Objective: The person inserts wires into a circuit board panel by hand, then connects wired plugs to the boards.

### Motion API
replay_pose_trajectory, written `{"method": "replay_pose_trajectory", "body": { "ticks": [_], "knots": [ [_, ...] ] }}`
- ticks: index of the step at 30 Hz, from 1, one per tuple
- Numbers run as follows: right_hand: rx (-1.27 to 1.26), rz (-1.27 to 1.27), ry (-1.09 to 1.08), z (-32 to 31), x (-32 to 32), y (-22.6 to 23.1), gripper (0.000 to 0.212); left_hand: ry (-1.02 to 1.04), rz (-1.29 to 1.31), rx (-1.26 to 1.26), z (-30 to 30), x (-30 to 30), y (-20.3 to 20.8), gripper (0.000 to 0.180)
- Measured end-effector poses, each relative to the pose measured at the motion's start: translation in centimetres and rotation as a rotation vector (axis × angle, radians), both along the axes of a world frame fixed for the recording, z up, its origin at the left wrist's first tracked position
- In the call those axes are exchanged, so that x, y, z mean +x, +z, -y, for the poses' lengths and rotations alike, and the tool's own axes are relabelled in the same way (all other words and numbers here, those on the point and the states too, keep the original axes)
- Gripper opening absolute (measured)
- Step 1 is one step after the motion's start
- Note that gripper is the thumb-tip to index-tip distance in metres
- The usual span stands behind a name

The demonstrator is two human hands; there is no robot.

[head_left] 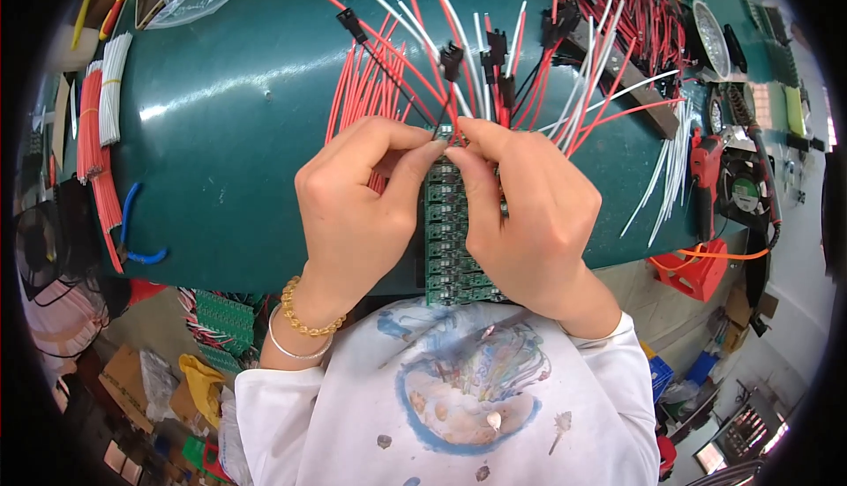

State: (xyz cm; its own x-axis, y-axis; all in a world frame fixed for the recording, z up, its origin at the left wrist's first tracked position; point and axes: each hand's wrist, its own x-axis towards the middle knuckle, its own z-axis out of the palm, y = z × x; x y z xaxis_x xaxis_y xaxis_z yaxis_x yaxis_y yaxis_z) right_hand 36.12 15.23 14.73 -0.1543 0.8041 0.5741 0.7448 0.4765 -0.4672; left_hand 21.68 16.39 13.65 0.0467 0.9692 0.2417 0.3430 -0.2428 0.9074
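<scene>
Roughly | circuit panel (446,241) | long axis points straight ahead | far end unclear

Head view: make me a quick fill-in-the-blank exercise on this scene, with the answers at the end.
1. The circuit board panel between the left hand and the right hand is ____ in color.
2. The gold bracelet is worn on the person's ____ side.
3. The bundled red wires at far left lie beside others that are ____.

Missing words: green; left; white.
</scene>
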Motion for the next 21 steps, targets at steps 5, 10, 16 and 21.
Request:
{"method": "replay_pose_trajectory", "body": {
  "ticks": [5, 10, 16, 21],
  "knots": [
    [-0.102, -0.177, -0.029, 1.5, 2.4, 2.2, 0.020, 0.033, 0.037, -0.211, -0.2, 0.0, 0.5, 0.007],
    [-0.090, -0.222, -0.052, 2.8, 4.8, 2.8, 0.019, 0.012, 0.100, -0.304, -0.6, 0.2, 0.3, 0.009],
    [-0.001, -0.273, -0.229, 3.2, 6.6, 2.5, 0.014, 0.016, 0.112, -0.358, -0.7, 0.0, 0.4, 0.009],
    [-0.164, -0.146, -0.632, -2.0, 16.5, 2.1, 0.013, 0.040, 0.101, -0.410, -0.4, 0.2, 0.2, 0.011]
  ]
}}
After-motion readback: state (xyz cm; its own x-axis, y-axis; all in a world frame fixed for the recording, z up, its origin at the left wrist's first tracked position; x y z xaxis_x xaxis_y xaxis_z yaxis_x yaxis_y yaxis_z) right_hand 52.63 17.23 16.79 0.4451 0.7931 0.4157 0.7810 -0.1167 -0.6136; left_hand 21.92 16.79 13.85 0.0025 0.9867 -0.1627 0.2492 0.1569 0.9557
